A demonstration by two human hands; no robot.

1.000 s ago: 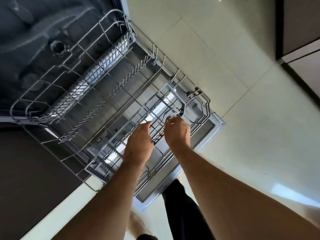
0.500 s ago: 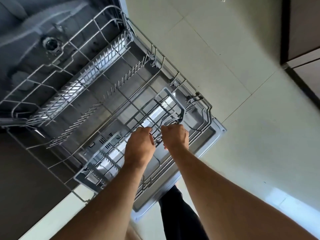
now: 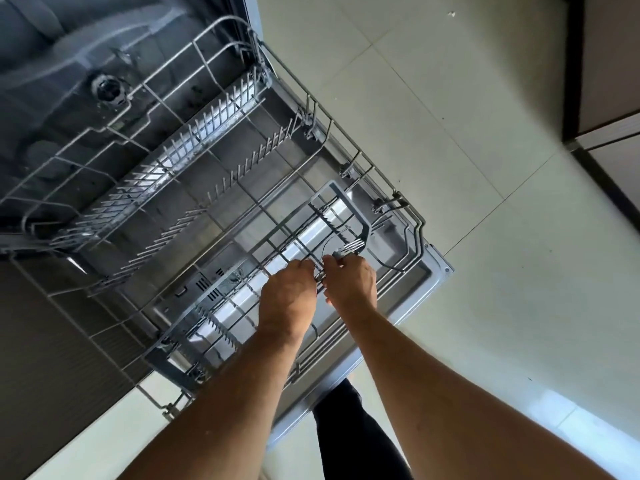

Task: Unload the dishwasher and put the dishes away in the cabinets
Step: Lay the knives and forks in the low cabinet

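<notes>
No readable markings show. Your right hand [image 3: 351,280] grasps forks [image 3: 349,249], tines pointing far-right, over the cutlery tray [image 3: 349,202]. Your left hand [image 3: 287,296] rests curled on the tray wires just beside it; its grasp cannot be told. The lower rack [image 3: 412,216] sits pulled out over the open door [image 3: 434,268], above the floor [image 3: 485,237].

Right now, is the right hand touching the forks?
Touching. The head view shows the right hand gripping the forks, whose tines stick out past its fingers.

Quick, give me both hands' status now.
Left hand: fingers curled down into the cutlery tray, grip hidden, cannot tell.
Right hand: holding forks.
</notes>
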